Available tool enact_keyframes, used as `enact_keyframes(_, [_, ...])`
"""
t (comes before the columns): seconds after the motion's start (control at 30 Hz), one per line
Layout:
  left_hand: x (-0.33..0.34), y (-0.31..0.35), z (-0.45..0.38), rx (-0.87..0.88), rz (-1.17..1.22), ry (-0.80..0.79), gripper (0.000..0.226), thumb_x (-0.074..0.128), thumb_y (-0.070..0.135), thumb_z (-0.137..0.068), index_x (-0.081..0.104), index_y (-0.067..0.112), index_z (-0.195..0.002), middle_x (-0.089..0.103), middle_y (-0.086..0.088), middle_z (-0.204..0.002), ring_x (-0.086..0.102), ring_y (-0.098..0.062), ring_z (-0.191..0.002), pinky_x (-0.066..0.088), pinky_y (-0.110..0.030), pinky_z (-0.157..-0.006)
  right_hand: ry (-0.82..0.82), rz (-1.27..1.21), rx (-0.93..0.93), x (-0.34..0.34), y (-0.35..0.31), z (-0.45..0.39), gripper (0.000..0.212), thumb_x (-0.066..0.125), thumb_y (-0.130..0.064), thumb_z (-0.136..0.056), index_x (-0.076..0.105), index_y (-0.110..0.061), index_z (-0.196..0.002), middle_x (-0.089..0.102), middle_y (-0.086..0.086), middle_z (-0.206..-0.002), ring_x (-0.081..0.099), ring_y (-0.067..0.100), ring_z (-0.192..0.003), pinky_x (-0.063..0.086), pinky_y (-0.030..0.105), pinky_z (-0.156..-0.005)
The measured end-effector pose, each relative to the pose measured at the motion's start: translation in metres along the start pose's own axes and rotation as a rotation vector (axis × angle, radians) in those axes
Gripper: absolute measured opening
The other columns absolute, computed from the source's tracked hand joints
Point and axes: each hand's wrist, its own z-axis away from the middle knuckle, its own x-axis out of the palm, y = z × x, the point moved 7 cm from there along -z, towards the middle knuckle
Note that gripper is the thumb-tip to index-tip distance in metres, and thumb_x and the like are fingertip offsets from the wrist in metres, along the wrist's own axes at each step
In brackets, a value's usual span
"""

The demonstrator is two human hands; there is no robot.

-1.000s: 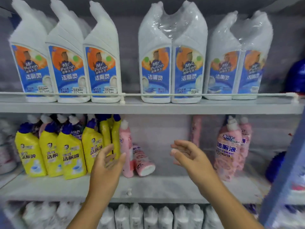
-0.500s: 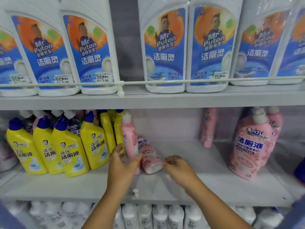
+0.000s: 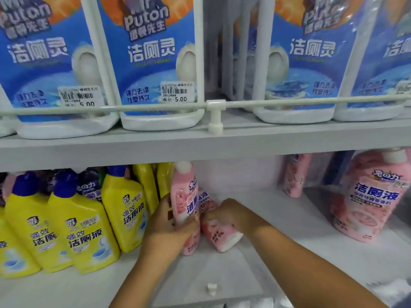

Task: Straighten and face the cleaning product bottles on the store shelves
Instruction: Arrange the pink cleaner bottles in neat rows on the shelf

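On the lower shelf [image 3: 266,274] my left hand [image 3: 171,230] grips an upright pink bottle [image 3: 185,192] with a white cap, its label turned partly sideways. Just right of it a second pink bottle [image 3: 220,236] lies tipped over, base toward me, and my right hand [image 3: 229,213] grips it from above. Yellow bottles with blue caps [image 3: 73,227] stand in a row to the left, touching the upright pink one's side.
White Mr Puton bottles [image 3: 155,63] line the upper shelf behind a white rail [image 3: 289,103]. More pink bottles [image 3: 367,196] stand at the right of the lower shelf, one [image 3: 293,174] further back. A small white clip [image 3: 211,287] sits at the shelf's front edge.
My head has moved closer to the shelves. Both hands reached in from open air: the left closed round the upright pink bottle, the right came down onto the fallen one.
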Motion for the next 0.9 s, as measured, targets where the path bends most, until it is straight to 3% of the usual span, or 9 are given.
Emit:
enact_keyframes(0.13, [0.007,-0.004,-0.004,0.0,0.086,-0.016,0.05,0.088,0.006,-0.075,0.063,0.03,-0.111,0.077,0.02,-0.096,0.073,0.002,-0.087,0.055,-0.013,-0.068,0.053,-0.233,-0.001,-0.011,0.012,0.014,0.033,0.093,-0.035,-0.065,0.077,-0.013,-0.084,0.079,0.001,-0.076,0.075,0.013,-0.065,0.059,0.023,-0.06])
enact_keyframes(0.27, [0.012,0.005,-0.005,0.001,0.114,0.054,0.048,0.091,0.032,-0.064,0.064,0.036,-0.104,0.076,0.019,-0.097,0.074,-0.001,-0.086,0.059,-0.03,-0.074,0.293,-0.381,-0.203,-0.048,0.018,0.035,0.038,0.09,-0.02,-0.073,0.067,-0.018,-0.102,0.077,-0.001,-0.088,0.074,0.006,-0.071,0.058,0.022,-0.057])
enact_keyframes(0.33, [0.018,0.01,-0.01,0.005,0.085,0.058,0.045,0.082,0.045,-0.061,0.066,0.038,-0.102,0.075,0.017,-0.1,0.071,0.003,-0.086,0.056,-0.024,-0.074,0.391,-0.437,-0.284,-0.068,0.026,0.042,0.051,0.09,-0.008,-0.071,0.056,-0.019,-0.108,0.074,-0.003,-0.093,0.072,0.001,-0.074,0.055,0.018,-0.06])
enact_keyframes(0.43, [0.034,0.019,-0.019,-0.002,0.038,-0.015,0.042,0.077,0.049,-0.062,0.068,0.032,-0.099,0.075,0.013,-0.095,0.069,0.009,-0.082,0.053,-0.019,-0.07,0.439,-0.487,-0.377,-0.089,0.043,0.044,0.062,0.088,0.003,-0.069,0.052,-0.022,-0.113,0.074,-0.001,-0.099,0.073,0.011,-0.089,0.06,0.027,-0.074])
enact_keyframes(0.57, [0.056,0.024,-0.029,0.0,0.071,-0.099,0.033,0.085,0.029,-0.078,0.068,0.025,-0.106,0.077,0.017,-0.097,0.072,0.003,-0.087,0.059,-0.032,-0.082,0.356,-0.585,-0.409,-0.099,0.059,0.042,0.066,0.082,0.012,-0.072,0.051,-0.023,-0.118,0.076,-0.002,-0.102,0.074,0.011,-0.091,0.058,0.021,-0.07])
enact_keyframes(0.7, [0.06,0.02,-0.03,0.02,0.065,-0.038,0.048,0.077,0.053,-0.07,0.067,0.033,-0.111,0.078,0.008,-0.106,0.075,-0.015,-0.1,0.059,-0.047,-0.088,0.208,-0.468,-0.427,-0.102,0.065,0.034,0.068,0.086,-0.005,-0.074,0.047,-0.027,-0.126,0.073,-0.002,-0.114,0.072,0.014,-0.104,0.06,0.034,-0.088])
enact_keyframes(0.77, [0.062,0.019,-0.027,0.016,0.08,0.012,0.049,0.078,0.048,-0.072,0.067,0.03,-0.116,0.077,0.001,-0.11,0.073,-0.023,-0.105,0.057,-0.052,-0.093,0.145,-0.411,-0.412,-0.099,0.065,0.033,0.066,0.084,-0.013,-0.078,0.042,-0.035,-0.124,0.069,-0.006,-0.118,0.069,0.009,-0.108,0.057,0.033,-0.095])
enact_keyframes(0.83, [0.062,0.026,-0.012,0.05,0.09,0.158,0.044,0.083,0.033,-0.077,0.066,0.016,-0.114,0.075,-0.012,-0.112,0.072,-0.026,-0.102,0.059,-0.038,-0.09,0.081,-0.39,-0.412,-0.093,0.065,0.033,0.06,0.081,-0.015,-0.082,0.043,-0.037,-0.122,0.069,-0.008,-0.12,0.069,0.007,-0.109,0.056,0.03,-0.095])
enact_keyframes(0.9, [0.061,0.04,0.018,0.103,0.047,0.419,0.046,0.084,0.036,-0.08,0.063,0.008,-0.109,0.07,-0.019,-0.109,0.066,-0.024,-0.092,0.054,-0.027,-0.081,0.055,-0.428,-0.431,-0.091,0.073,0.036,0.053,0.083,-0.021,-0.082,0.053,-0.027,-0.126,0.07,-0.004,-0.122,0.069,0.01,-0.109,0.057,0.03,-0.095])
